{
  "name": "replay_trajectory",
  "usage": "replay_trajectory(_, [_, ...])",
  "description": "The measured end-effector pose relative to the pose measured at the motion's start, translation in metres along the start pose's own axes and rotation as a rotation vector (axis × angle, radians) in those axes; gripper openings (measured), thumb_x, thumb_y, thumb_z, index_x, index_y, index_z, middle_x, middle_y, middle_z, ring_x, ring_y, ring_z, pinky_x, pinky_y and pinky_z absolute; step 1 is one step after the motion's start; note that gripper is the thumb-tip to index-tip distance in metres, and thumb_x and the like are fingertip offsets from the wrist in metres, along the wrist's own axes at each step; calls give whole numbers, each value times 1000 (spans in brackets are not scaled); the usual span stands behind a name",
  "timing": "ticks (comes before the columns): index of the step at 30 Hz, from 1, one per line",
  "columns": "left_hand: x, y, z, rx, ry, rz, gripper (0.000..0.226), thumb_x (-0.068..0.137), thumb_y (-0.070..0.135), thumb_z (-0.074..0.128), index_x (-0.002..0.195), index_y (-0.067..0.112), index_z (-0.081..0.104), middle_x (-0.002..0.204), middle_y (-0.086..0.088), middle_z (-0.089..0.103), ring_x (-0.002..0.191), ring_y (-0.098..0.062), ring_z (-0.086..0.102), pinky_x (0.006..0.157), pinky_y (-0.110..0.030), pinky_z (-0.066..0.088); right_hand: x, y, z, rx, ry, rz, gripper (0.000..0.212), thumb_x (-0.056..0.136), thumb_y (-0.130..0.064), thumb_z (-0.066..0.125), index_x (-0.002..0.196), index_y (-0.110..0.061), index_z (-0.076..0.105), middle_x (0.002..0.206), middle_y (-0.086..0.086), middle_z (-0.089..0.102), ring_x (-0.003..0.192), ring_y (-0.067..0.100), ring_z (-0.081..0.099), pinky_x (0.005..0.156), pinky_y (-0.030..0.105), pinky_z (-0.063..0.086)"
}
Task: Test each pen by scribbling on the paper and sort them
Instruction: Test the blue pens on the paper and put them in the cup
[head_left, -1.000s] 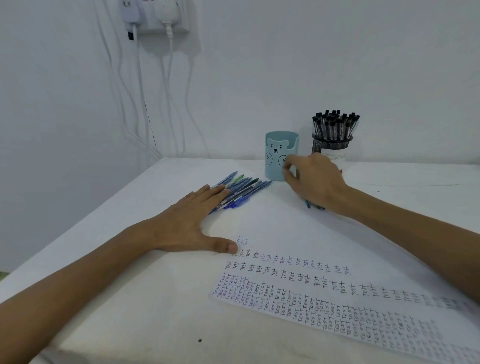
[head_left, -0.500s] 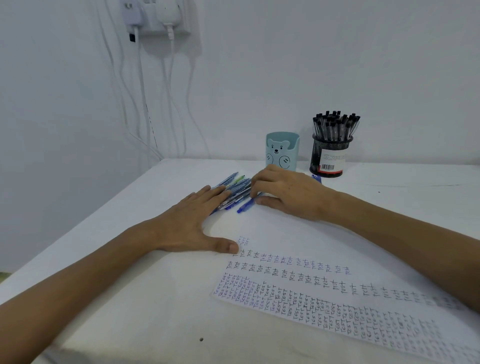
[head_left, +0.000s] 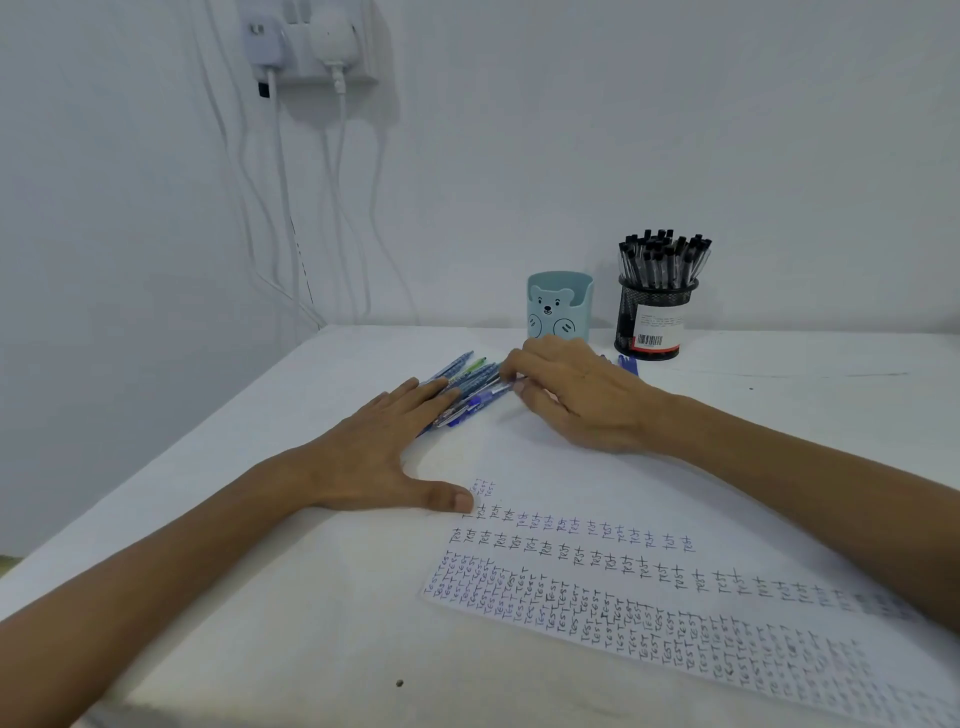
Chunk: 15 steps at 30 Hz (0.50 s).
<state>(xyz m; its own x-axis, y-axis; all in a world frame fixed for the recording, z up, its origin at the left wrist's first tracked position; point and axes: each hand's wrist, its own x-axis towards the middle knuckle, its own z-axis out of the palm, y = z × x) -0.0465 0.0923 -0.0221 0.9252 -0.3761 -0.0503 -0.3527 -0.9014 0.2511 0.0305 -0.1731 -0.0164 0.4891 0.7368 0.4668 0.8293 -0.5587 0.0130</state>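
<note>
Two hands work beside the pale-blue bear cup (head_left: 560, 306): left hand (head_left: 387, 451) flat, spread; right hand (head_left: 574, 392) pinching a blue plastic pen (head_left: 480, 399) from the pile, likely scribbling next.

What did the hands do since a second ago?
The right hand left the bear cup and came over to the loose pens, where its fingertips now pinch one. The left hand stayed flat on the paper. Both cups stayed put.

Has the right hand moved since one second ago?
Yes. The right hand went left, from the bear cup to the loose pens.
</note>
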Motion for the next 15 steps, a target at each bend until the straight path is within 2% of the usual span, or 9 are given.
replay_trajectory(3, [0, 0, 0, -2, 4, 4, 144, 47, 111, 37, 163, 39, -4, 168, 25, -8, 154, 0, -13, 124, -25, -1, -4, -11, -5, 90, 5, 129, 46, 93, -72, 44, 105, -28, 48, 90, -2, 60, 89, 15, 47, 87, 21, 33])
replay_trajectory(5, [0, -1, 1, -2, 3, -5, 144, 46, 111, 38, 164, 38, -4, 168, 25, -8, 155, -1, -14, 125, -26, 0, -3, -15, -6, 85, 52, 125, 53, 86, -77, 52, 102, -27, 46, 75, 4, 59, 78, 18, 50, 78, 22, 32])
replay_trajectory(9, [0, -2, 1, -7, 11, 1, 141, 49, 110, 40, 163, 40, -4, 169, 24, -7, 156, -2, -13, 126, -27, 2, -1, -20, -8, 109, 175, 51, 48, 83, -63, 51, 99, -17, 51, 59, 10, 53, 61, 27, 50, 63, 32, 38])
replay_trajectory(13, [0, 0, 1, -14, 12, 12, 138, 49, 110, 40, 161, 44, -4, 169, 25, -6, 156, -3, -11, 123, -24, 1, 3, -19, -9, 78, 197, 60, 49, 88, -63, 57, 100, -16, 54, 68, 1, 57, 64, 18, 50, 59, 27, 36])
replay_trajectory(15, [0, -1, 1, -17, 13, 11, 138, 48, 110, 40, 161, 44, -4, 168, 26, -6, 156, -3, -11, 123, -25, 1, 6, -16, -3, 68, 282, 33, 33, 98, -42, 58, 88, -10, 57, 66, -2, 55, 60, 16, 45, 57, 29, 30])
